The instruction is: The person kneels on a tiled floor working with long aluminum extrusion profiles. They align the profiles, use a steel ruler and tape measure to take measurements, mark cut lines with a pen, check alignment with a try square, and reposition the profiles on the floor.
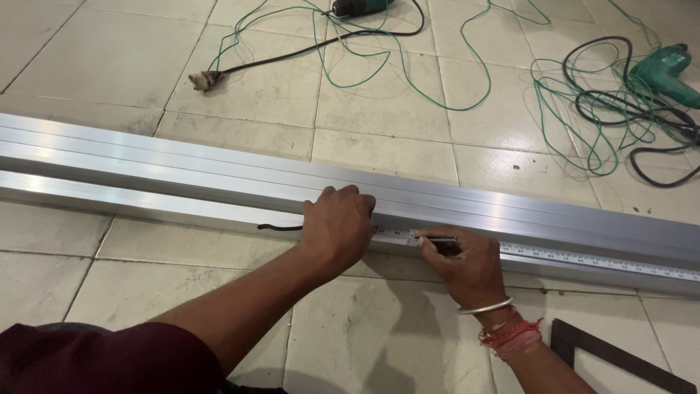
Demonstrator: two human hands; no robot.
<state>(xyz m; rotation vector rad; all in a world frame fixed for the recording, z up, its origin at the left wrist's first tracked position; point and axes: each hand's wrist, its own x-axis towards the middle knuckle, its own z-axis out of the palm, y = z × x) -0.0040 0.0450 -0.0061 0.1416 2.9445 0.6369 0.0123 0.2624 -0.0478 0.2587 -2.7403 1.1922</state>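
**Marking on the aluminium sections, floor level**

Head view: aluminium bars (182,171) lie flat on the tiled floor (379,335), several side by side, long axis running from left edge to lower right. Rectangular profile, smooth brushed metal, bright sheen. A steel ruler (583,259) with fine graduations lies along the near bar, same axis, pointing right.

My left hand (337,226) presses palm-down on the near bar, fingers curled over its top edge; grip closed onto the bar, pinning it. A thin black strap (281,228) sticks out from under it to the left.

My right hand (467,266) pinches a dark pencil (437,238), tip pointing left at the ruler's end; grip tight around it.

Beyond the bars: two green power drills (667,73), black cords, loose green wire (408,73). Dark metal square (620,361) lies near my right wrist.
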